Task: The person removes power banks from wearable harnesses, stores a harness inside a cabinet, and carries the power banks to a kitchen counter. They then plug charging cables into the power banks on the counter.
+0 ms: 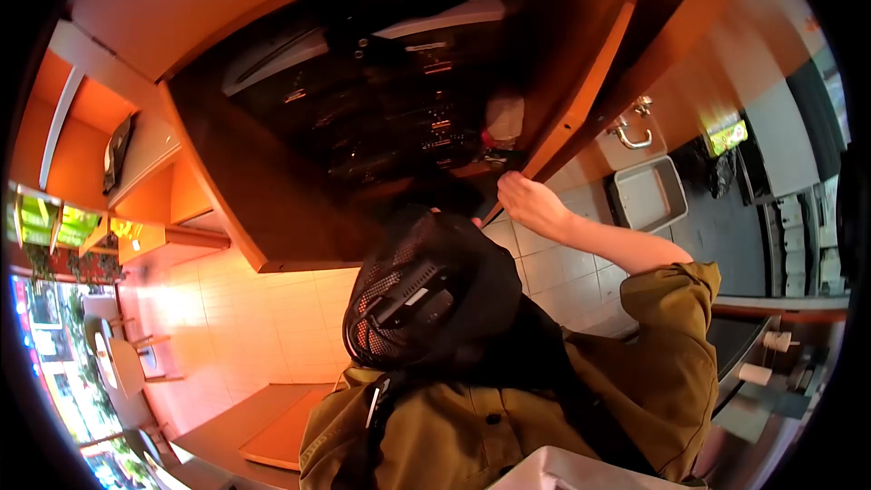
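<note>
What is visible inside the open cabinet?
Inside the cabinet: a pale object, two pale strips and blurred, glinting shapes. The black mesh item covers part of its lower edge; anything behind is hidden.

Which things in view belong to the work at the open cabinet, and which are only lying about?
Probably in use:
right hand, by the edge of the open cabinet
dark contents, too dim to identify
perhaps the black mesh item; its role is unclear

Probably just around:
grey basin
green packet
</note>
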Tool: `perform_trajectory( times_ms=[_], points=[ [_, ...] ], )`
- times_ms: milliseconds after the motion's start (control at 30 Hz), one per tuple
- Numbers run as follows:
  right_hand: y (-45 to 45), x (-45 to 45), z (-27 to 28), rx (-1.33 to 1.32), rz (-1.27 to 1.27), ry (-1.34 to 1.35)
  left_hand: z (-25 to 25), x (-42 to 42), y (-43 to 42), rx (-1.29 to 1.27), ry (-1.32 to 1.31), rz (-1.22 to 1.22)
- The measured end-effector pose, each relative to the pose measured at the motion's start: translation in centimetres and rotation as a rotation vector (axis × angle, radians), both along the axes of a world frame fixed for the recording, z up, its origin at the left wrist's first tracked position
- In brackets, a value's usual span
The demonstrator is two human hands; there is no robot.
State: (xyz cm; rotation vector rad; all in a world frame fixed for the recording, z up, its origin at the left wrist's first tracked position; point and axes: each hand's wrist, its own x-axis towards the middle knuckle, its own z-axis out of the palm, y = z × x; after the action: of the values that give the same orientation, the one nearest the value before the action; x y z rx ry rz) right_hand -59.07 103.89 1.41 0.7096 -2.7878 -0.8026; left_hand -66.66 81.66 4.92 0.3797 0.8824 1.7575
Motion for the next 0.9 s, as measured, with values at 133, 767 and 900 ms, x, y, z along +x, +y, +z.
perform_trajectory(
  times_ms=[133,767,900],
  points=[
    [0.7,3.5,-1.7,-0.078,-0.084,0.033,-0.7,-1.3,3.0,-0.013,-0.001,-0.033],
    [1.6,0.6,-8.5,-3.263,-0.792,0.049,-5.5,-11.8,21.9,-0.195,0.078,0.037],
    [4.4,-4.7,-10.0,-3.186,-0.751,0.651,-7.5,-16.2,28.8,-0.2,0.122,-0.003]
  ],
)
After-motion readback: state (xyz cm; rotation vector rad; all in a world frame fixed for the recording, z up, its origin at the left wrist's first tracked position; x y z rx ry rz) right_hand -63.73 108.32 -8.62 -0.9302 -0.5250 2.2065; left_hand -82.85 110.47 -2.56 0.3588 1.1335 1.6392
